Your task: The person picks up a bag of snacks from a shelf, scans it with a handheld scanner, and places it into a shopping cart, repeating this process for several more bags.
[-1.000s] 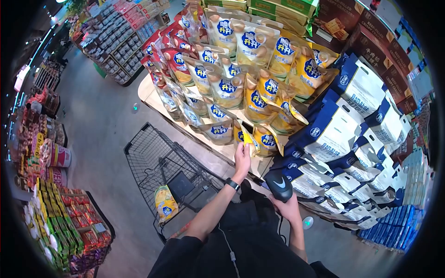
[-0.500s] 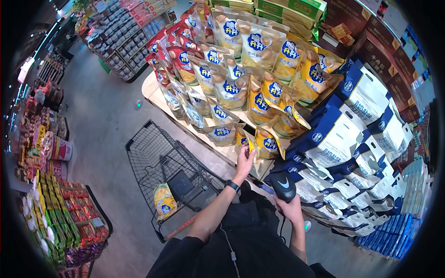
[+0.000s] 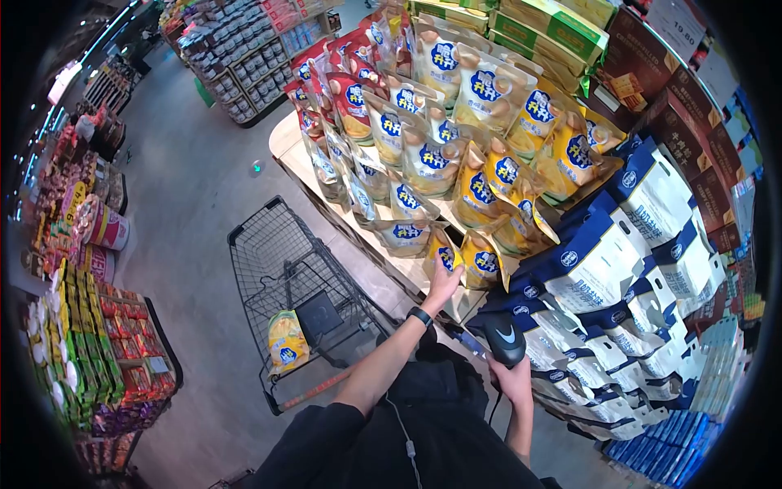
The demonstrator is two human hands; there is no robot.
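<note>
My left hand (image 3: 444, 283), with a dark band on its wrist, reaches to the front edge of the display. Its fingers are closed on the lower right edge of a yellow snack bag (image 3: 441, 249) with a blue logo; the bag partly hides the fingertips. Right beside it stands another yellow bag (image 3: 484, 262). In my right hand (image 3: 514, 381) is a black barcode scanner (image 3: 504, 340) with a cord, my fingers wrapped round its handle. Rows of silver, yellow and red bags stand upright behind the left hand.
A wire shopping cart (image 3: 281, 253) stands to the left, with a yellow bag (image 3: 287, 342) lying in it. Blue-and-white cartons (image 3: 599, 261) are stacked close on the right. Other stacked goods (image 3: 98, 359) line the aisle floor (image 3: 183, 212) at far left.
The view has shifted, so the display sits a little lower and further right. The yellow bag at my left hand now shows more of its front. My right hand still holds the scanner.
</note>
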